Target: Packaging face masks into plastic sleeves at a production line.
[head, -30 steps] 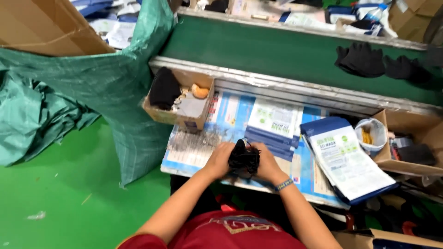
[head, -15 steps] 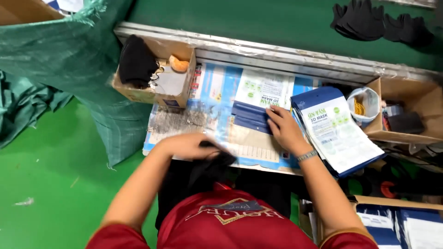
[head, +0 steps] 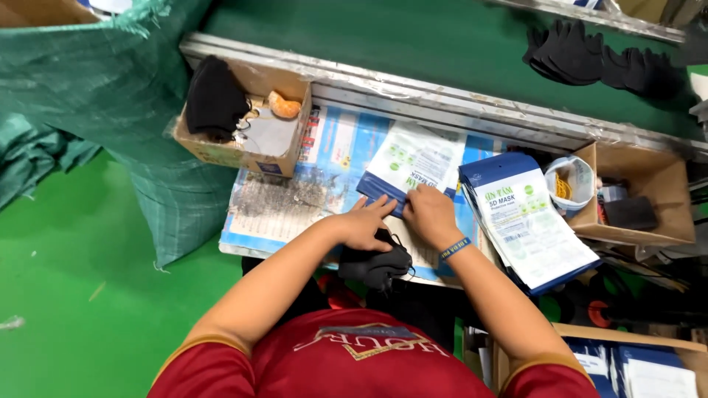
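My left hand (head: 363, 225) rests on a bundle of black masks (head: 377, 267) at the table's near edge, pinning it under the palm, while its fingertips reach the lower edge of a white and blue pouch (head: 414, 158). My right hand (head: 429, 214), with a blue wristband, grips that same lower edge of the pouch right beside the left fingers. The pouch lies flat on the blue printed sheet (head: 335, 147) covering the table.
A stack of similar pouches (head: 531, 225) lies to the right, a white roll (head: 569, 180) and an open cardboard box (head: 649, 221) beyond it. Another box (head: 225, 151) with black masks (head: 214, 99) stands left. Behind runs a green conveyor (head: 413, 44) carrying black masks (head: 582, 51); a green woven sack (head: 110, 96) hangs left.
Both hands first held the black masks together. The right hand then went to the pouch, and the left hand has now brought the masks up beside it, fingers meeting at the pouch's edge.
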